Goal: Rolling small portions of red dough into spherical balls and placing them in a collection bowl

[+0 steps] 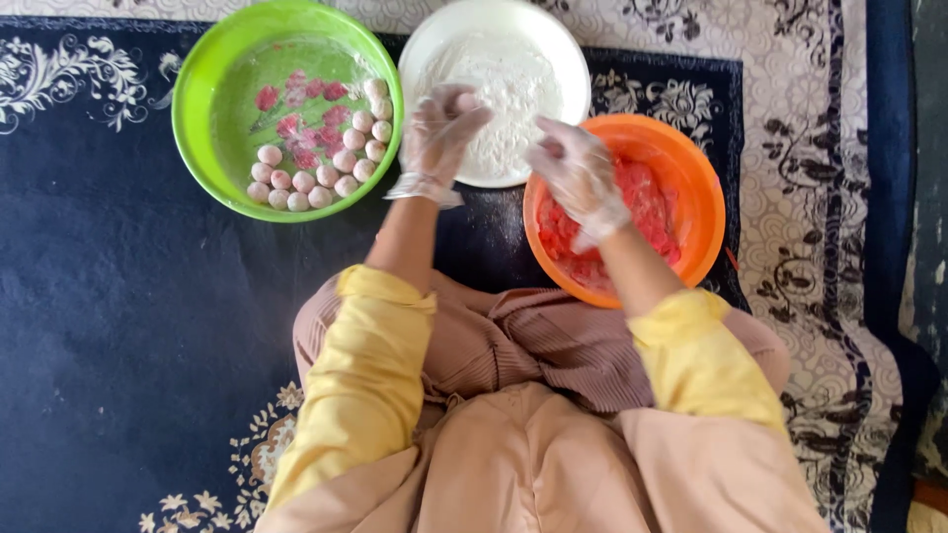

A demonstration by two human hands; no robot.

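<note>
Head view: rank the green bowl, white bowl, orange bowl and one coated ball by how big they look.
1. green bowl, widest rim in the head view.
2. orange bowl and white bowl: too alike to rank, and hands cover part of each.
3. coated ball, far the smallest.

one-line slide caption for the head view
Gloved left hand and right hand above white flour bowl, between green bowl and orange bowl.

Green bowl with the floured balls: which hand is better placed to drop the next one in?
Probably the left hand. It hovers over the white flour bowl's left side, right beside the green bowl. The right hand sits farther off, by the orange bowl.
</note>
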